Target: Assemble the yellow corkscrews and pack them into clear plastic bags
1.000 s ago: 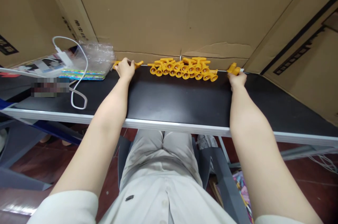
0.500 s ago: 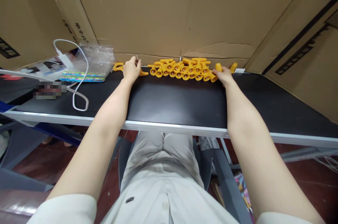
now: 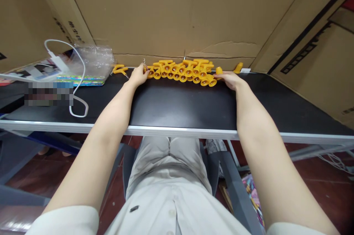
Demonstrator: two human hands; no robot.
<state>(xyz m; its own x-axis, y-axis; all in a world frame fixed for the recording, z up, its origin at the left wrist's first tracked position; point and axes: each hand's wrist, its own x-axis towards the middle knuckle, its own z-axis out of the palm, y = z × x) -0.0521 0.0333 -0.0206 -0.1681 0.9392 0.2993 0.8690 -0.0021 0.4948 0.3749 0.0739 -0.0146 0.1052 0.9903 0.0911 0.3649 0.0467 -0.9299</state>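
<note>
A row of several yellow plastic pieces (image 3: 181, 72) lies heaped along the far edge of the black table (image 3: 177, 106), against the cardboard wall. My left hand (image 3: 139, 75) is at the row's left end, fingers curled over the end piece. My right hand (image 3: 229, 79) lies at the row's right end with fingers stretched flat toward it, touching one yellow piece (image 3: 219, 70). One loose yellow piece (image 3: 118, 68) lies further left, and another yellow piece (image 3: 238, 67) lies to the right of my right hand.
Cardboard sheets (image 3: 166, 10) wall in the back and both sides. A white charger with cable (image 3: 73, 80), a clear plastic bag (image 3: 95, 59) and a colourful packet (image 3: 80, 79) sit at the left. The table's white front edge (image 3: 177, 131) runs above my lap.
Both hands have slid inward along the far edge, the left one to the right, the right one to the left. The yellow row is now bunched tighter between them.
</note>
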